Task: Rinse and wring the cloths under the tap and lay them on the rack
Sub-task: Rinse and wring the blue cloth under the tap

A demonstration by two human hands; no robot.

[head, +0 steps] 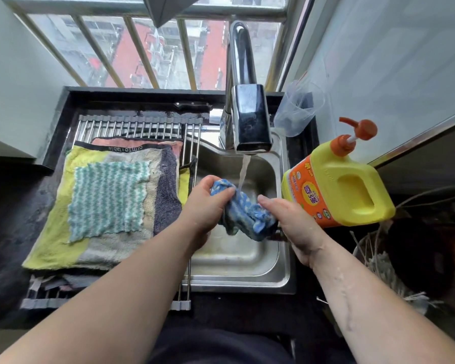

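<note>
A bunched blue-and-white cloth (pixel 243 214) hangs over the steel sink (pixel 244 266), held at both ends. My left hand (pixel 208 206) grips its upper left end, my right hand (pixel 286 222) grips its lower right end. Water runs from the chrome tap (pixel 251 119) onto the cloth between my hands. On the roll-up rack (pixel 132 126) over the left of the sink lie several flat cloths: a green-and-white striped cloth (pixel 108 198) on top, a yellow-and-grey towel (pixel 61 232) beneath, and a pink cloth (pixel 142 141) at the back.
A yellow and orange pump bottle of detergent (pixel 344 185) stands right of the sink, close to my right hand. A clear plastic jug (pixel 297 111) sits behind it. A knife (pixel 192 105) lies on the black ledge behind the rack. A basket of twigs (pixel 386 258) stands at the right.
</note>
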